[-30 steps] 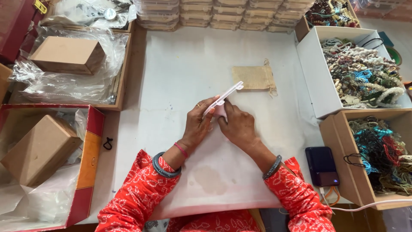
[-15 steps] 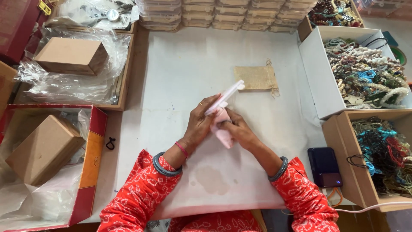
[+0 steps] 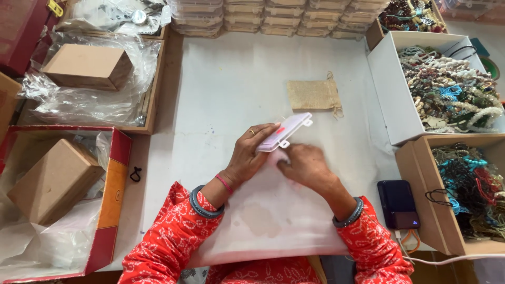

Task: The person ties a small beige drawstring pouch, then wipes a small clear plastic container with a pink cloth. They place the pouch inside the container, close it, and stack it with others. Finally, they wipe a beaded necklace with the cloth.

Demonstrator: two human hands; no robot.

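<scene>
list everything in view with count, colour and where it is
small plastic case: one, clear white, held above the table centre
burlap pouch: one, tan, flat on the table beyond the case
table cover: one, white
stacked plastic cases: many, clear, along the far edge
white box: one, right, full of mixed bead strings
brown box: one, near right, holding bead strings
phone: one, dark purple, right near edge
cardboard boxes: two, brown, left, on clear plastic
hair tie: one, black, left of the cover
left hand: grips the case
right hand: flat on the table cover, under the case's near edge
</scene>
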